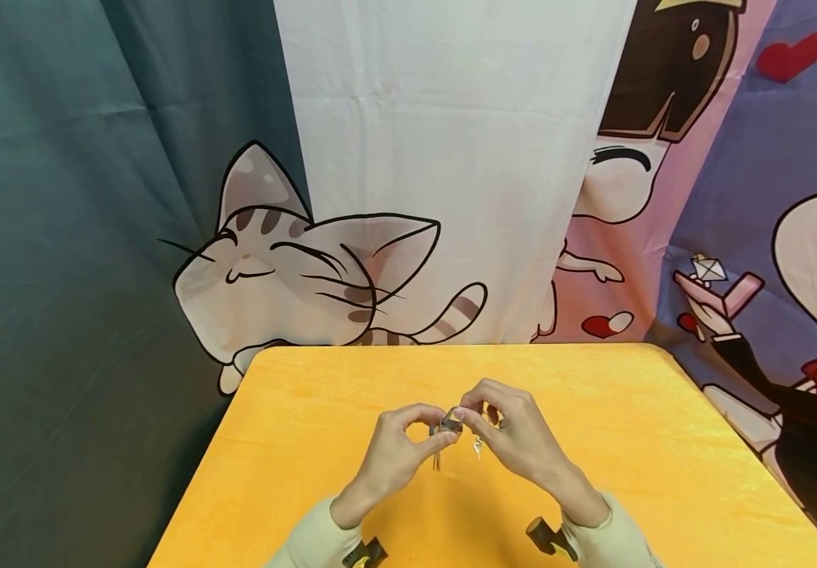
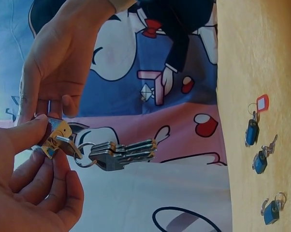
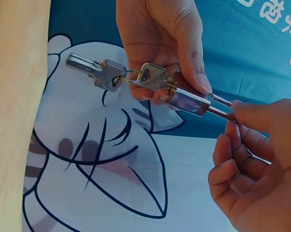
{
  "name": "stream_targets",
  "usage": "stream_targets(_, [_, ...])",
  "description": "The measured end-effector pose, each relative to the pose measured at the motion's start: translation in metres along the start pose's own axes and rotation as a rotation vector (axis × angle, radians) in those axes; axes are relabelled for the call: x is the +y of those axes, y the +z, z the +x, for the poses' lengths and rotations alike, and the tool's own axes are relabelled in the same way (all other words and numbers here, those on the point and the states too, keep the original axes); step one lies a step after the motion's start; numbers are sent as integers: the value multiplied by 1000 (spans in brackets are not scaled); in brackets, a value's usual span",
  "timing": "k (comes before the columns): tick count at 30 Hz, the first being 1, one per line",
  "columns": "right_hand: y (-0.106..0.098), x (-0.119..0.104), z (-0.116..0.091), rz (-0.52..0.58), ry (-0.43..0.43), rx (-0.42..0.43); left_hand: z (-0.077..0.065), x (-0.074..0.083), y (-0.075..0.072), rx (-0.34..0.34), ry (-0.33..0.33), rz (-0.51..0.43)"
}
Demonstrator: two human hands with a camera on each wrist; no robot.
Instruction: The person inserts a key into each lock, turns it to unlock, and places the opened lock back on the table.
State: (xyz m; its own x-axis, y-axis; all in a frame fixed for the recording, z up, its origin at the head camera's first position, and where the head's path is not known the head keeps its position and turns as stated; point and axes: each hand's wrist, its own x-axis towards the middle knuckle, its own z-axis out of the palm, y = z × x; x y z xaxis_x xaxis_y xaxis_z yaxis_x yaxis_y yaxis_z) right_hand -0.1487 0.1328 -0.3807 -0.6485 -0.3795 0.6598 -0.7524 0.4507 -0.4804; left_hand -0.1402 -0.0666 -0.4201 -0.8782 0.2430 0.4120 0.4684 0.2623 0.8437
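A small metal padlock point(image 3: 189, 101) is held up above the table between both hands. My left hand point(image 1: 393, 450) grips its body between thumb and fingers. My right hand point(image 1: 522, 438) pinches the curved shackle point(image 3: 222, 114) by its bend; in the right wrist view one leg end stands free beside the body. A key point(image 3: 154, 77) sits in the keyhole, and from its ring hangs a bunch of several keys point(image 2: 121, 152). The padlock is small and partly covered by fingers in the head view.
On the yellow table point(image 1: 309, 394) lie three blue padlocks with keys: one point(image 2: 252, 131) with a red tag point(image 2: 263, 103), a second point(image 2: 260, 163), and a third point(image 2: 271, 212). Printed curtains point(image 1: 451, 158) hang behind the table's far edge.
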Motion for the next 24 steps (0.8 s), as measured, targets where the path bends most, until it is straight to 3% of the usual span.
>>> stream_targets(3, [1, 1, 0, -8, 7, 5, -1, -1, 1, 49, 48, 27])
stream_targets(9, [3, 4, -2, -24, 38, 18, -2, -6, 4, 173, 282, 148])
stream_targets(15, [5, 5, -3, -40, 99, 44, 0, -9, 5, 252, 467, 305])
stream_targets(20, [6, 7, -5, -19, 213, 29, 1, -11, 4, 285, 601, 501])
stream_targets(24, [5, 7, -5, 66, 397, -35, 2, -13, 4, 312, 695, 613])
